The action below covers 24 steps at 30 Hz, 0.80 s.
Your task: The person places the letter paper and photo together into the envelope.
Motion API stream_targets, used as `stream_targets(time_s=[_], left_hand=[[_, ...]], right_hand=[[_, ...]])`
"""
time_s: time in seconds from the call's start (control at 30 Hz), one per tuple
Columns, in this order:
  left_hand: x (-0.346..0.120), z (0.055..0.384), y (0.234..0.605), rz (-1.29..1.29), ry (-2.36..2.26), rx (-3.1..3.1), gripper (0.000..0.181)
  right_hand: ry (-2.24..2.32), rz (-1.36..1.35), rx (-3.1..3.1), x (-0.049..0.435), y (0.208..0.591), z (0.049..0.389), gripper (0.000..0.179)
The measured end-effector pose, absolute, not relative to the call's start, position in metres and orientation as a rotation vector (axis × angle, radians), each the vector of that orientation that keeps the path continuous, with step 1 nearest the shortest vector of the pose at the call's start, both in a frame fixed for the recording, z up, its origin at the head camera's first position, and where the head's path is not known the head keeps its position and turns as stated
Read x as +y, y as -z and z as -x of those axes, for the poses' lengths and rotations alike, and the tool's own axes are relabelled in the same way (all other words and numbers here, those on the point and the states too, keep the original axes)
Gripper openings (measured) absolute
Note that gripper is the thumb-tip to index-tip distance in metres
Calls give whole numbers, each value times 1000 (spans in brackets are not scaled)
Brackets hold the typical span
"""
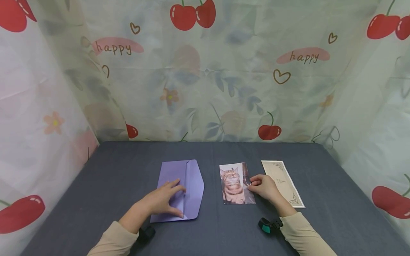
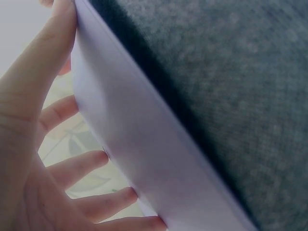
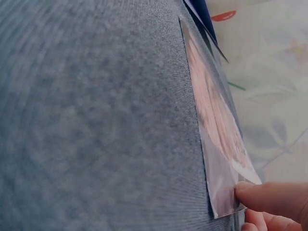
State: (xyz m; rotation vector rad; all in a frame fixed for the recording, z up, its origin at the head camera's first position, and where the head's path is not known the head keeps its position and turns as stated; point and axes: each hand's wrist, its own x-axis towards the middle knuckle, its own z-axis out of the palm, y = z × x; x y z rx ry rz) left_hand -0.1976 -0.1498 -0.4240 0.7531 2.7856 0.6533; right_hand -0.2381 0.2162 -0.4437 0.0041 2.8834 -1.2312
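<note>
Purple envelope (image 1: 189,193), smooth, angular-flapped, near a glossy rectangular cat photo (image 1: 233,183).

A dark grey cloth-covered table (image 1: 211,234) bears a purple envelope (image 1: 194,192) beneath the left hand (image 1: 161,200), a cat photo (image 1: 232,185) at the right hand's (image 1: 266,187) fingertips, and a cream scrollwork-cornered card (image 1: 282,177) right of that hand, partly hidden by it.

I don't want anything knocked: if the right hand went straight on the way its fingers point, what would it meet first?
The cat picture, whose edge the right hand pinches. Past that, the purple envelope seems roughly in line, though the exact angle and depth are hard to judge.
</note>
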Motion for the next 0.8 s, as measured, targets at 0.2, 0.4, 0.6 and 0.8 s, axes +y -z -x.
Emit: stream_targets(time_s=[0.2, 0.4, 0.6, 0.8], left_hand=[[-150, 199, 425, -770, -658, 2791, 68], [-150, 199, 426, -773, -661, 2789, 67], [-150, 199, 425, -768, -660, 2788, 68], [-150, 199, 426, -768, -656, 2786, 67]], right_hand=[[1289, 13, 2851, 217, 440, 236, 29], [1421, -2, 2734, 216, 438, 237, 29], [1480, -31, 2682, 218, 437, 239, 29], [1482, -33, 2674, 215, 428, 236, 29]])
